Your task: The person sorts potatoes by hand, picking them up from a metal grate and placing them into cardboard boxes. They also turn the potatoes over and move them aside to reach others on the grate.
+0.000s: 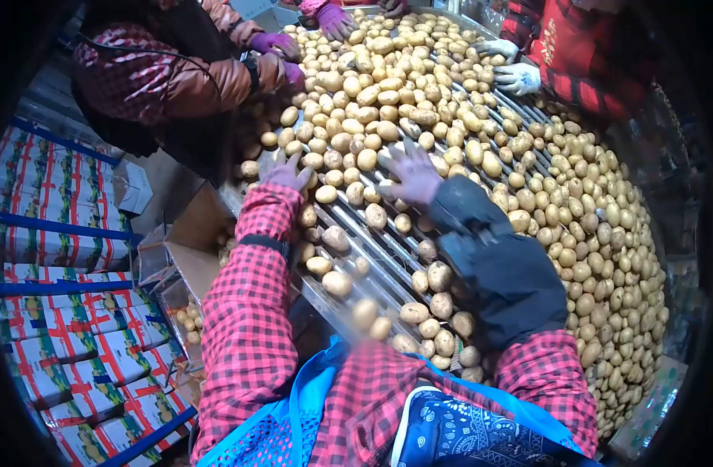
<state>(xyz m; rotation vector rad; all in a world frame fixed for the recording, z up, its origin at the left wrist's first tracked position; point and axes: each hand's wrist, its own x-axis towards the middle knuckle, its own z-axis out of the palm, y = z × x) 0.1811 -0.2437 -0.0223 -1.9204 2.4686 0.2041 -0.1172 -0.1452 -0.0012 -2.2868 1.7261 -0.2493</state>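
Potatoes (384,97) are heaped over a sorting table with metal rollers (376,241). My left hand (285,173), in a greyish purple glove, lies on potatoes near the table's left edge with its fingers spread. Over the middle of the rollers is my right hand (413,175), in a lilac glove, its fingers apart and touching the potatoes around it. Neither hand is wrapped round a potato. Closer to my body, loose potatoes (337,283) sit on the rollers and along the metal side.
Co-workers' purple-gloved hands (277,47) and white-gloved hands (517,78) work across the table. An open cardboard box (197,229) stands at its left edge. Stacked printed cartons (68,362) fill the left side. A large potato pile (605,257) lies at right.
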